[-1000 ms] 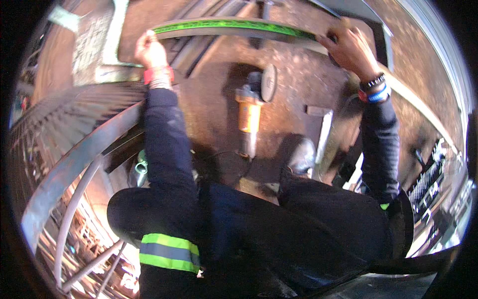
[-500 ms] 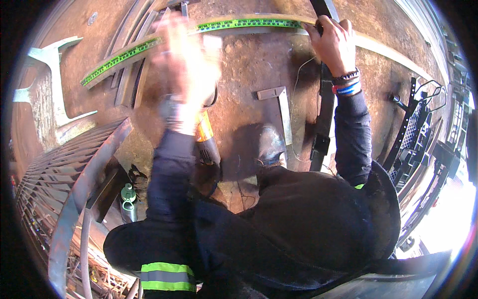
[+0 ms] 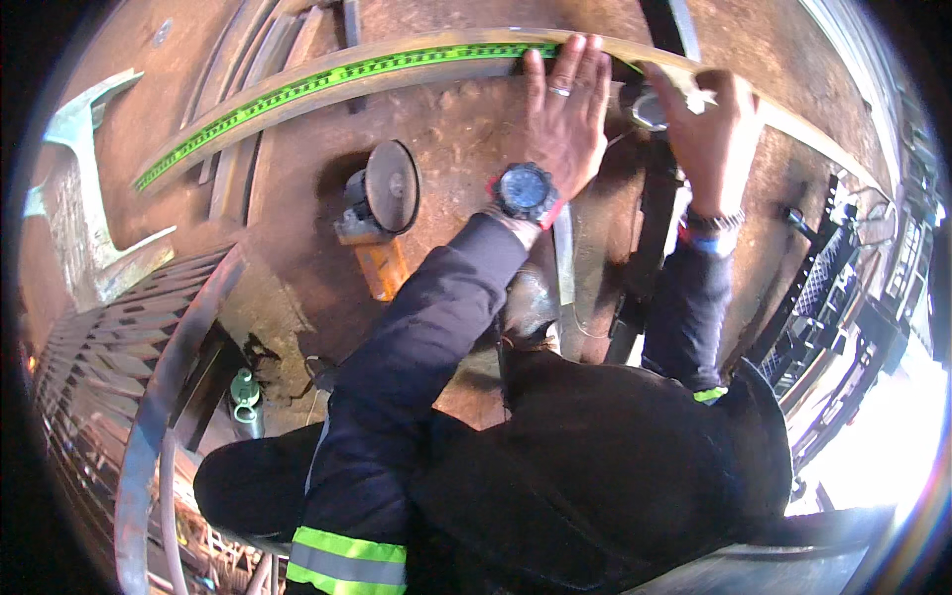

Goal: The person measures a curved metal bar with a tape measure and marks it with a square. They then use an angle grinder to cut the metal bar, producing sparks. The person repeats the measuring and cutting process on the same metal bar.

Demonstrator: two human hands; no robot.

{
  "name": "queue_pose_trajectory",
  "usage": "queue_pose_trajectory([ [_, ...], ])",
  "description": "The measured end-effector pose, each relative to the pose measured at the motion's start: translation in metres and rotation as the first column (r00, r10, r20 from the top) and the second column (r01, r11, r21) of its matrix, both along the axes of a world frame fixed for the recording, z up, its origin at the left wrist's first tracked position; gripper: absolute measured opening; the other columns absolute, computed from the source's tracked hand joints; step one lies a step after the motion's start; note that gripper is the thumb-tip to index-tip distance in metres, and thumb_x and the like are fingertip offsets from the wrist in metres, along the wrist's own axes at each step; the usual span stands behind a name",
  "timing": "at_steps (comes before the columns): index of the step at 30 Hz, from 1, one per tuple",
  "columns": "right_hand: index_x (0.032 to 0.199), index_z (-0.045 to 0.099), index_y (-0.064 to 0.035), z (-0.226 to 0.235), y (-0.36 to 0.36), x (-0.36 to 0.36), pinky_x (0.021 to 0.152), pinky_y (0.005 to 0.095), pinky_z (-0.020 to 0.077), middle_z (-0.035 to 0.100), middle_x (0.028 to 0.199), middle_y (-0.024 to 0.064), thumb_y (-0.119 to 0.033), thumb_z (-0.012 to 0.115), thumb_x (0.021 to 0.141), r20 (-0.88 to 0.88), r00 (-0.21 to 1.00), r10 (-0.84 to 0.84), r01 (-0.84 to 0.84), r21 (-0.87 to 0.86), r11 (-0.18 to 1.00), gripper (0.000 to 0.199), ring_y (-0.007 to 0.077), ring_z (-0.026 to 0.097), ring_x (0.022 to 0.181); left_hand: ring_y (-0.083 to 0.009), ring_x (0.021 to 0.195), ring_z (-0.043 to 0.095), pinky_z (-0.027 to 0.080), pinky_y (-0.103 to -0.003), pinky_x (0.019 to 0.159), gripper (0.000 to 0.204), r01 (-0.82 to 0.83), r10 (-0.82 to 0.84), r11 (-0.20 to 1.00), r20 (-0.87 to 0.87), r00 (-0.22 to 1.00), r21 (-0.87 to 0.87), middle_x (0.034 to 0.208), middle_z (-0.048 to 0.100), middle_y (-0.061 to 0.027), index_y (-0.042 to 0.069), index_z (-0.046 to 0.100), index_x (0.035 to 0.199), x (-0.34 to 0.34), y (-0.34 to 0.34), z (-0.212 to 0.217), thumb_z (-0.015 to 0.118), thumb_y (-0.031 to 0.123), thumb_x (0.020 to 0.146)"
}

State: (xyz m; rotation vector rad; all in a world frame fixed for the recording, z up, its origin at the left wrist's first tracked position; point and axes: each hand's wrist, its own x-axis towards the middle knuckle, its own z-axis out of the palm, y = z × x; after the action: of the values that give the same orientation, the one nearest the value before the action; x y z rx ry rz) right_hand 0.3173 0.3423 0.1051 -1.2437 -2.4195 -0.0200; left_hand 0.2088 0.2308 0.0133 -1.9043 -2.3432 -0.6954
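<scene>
A green measuring tape (image 3: 327, 74) lies stretched along a long, pale metal bar (image 3: 783, 119) that crosses the far side. My left hand (image 3: 567, 129) rests flat on the tape and bar, fingers stretched out; a watch is on its wrist. Just to the right, my right hand (image 3: 719, 139) is closed in a pinch by the bar. Something small and pale shows at its fingertips, too unclear to name. Close to those fingers is a rounded grey-silver object (image 3: 650, 109), partly hidden. An angle grinder (image 3: 382, 263) with an orange body lies left of my left forearm, its disc facing up.
Dark metal bars (image 3: 659, 198) run beneath the long bar. A metal square (image 3: 565, 258) is partly covered by my left arm. At left stand a slatted metal piece (image 3: 188, 327), a pale green steel frame (image 3: 84, 198) and a bottle (image 3: 245, 392). Black metal parts (image 3: 813, 268) lie right.
My left hand has swung right, from over the tape's left part to flat on the bar beside my right hand. The right hand has shifted right and down. The grinder's disc is now uncovered.
</scene>
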Motion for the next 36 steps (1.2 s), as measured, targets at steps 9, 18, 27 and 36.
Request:
queue_pose_trajectory([
  [9,0.126,0.065,0.0048,0.039,-0.103,-0.027,0.101,0.0349,0.0438,0.051,0.147,0.0238,-0.006,0.06,0.096,-0.681,0.708,-0.185,-0.604,-0.721,0.34,0.032,0.0198,0.057,0.11,-0.033,0.156,0.011,0.006,-0.052,0.126,0.062,-0.056,0.013,0.987,-0.273,0.962,-0.151,0.168,0.018,-0.0141,0.012,0.033,0.158,-0.001,-0.003,0.012,0.039,0.042,0.104],
  [18,0.101,0.07,-0.0053,0.006,-0.134,-0.114,0.088,0.0386,0.0537,0.067,0.08,0.0125,-0.013,0.077,0.086,-0.481,0.876,0.043,-0.398,-0.668,0.629,0.018,0.0273,0.069,0.085,-0.029,0.157,0.007,0.002,-0.052,0.127,0.062,-0.124,0.06,0.979,-0.36,0.931,-0.159,0.169,0.014,-0.0101,0.012,0.028,0.159,0.001,-0.005,-0.004,0.034,0.04,0.104],
  [27,0.082,0.059,-0.0029,-0.038,-0.15,-0.16,0.055,0.0301,0.0496,0.059,0.068,0.0094,-0.003,0.079,0.075,-0.509,0.813,0.282,-0.497,-0.357,0.791,0.021,0.0204,0.061,0.056,-0.025,0.157,0.003,-0.003,-0.052,0.127,0.062,-0.081,0.035,0.99,-0.361,0.932,-0.112,0.17,0.01,-0.0061,0.012,0.023,0.16,-0.001,0.004,-0.02,0.029,0.039,0.105],
  [36,0.081,0.06,-0.0034,-0.056,-0.142,-0.175,0.053,0.028,0.0491,0.06,0.074,0.009,0.0,0.08,0.07,-0.541,0.757,0.366,-0.547,-0.219,0.808,0.023,0.0211,0.06,0.057,-0.0255,0.157,0.006,-0.003,-0.054,0.127,0.063,-0.033,0.058,0.997,-0.369,0.927,0.073,0.17,0.014,-0.0052,0.013,0.032,0.158,-0.01,0.007,-0.033,0.036,0.037,0.1],
])
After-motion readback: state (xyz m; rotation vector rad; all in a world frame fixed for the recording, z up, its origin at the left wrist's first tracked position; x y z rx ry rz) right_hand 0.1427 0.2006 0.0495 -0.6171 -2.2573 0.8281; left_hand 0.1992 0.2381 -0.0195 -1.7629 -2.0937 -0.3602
